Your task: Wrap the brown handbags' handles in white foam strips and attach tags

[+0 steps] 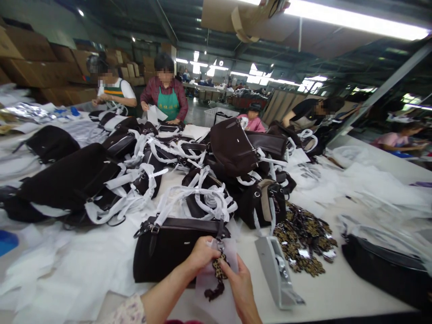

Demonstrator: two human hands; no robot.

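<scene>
A leopard-print bag charm (pixel 219 266) with a dark ruffled end hangs by a metal clasp at the right side of a dark brown handbag (pixel 165 252). My left hand (pixel 201 255) pinches the charm near its top. The thumb of my right hand (pixel 241 283) presses on the charm's lower part, with the fingers behind a thin white sheet (pixel 231 252). That sheet lies behind the charm, in front of the bag. White wrapping covers the bag's handles (pixel 182 192), which stand up behind it.
A pile of leopard-print charms (pixel 305 238) lies to the right, beside a grey tape dispenser (pixel 275 272). Wrapped handbags (pixel 232 146) heap across the table's middle. Another dark bag (pixel 381 265) is at far right. Co-workers (pixel 165 96) work across the table.
</scene>
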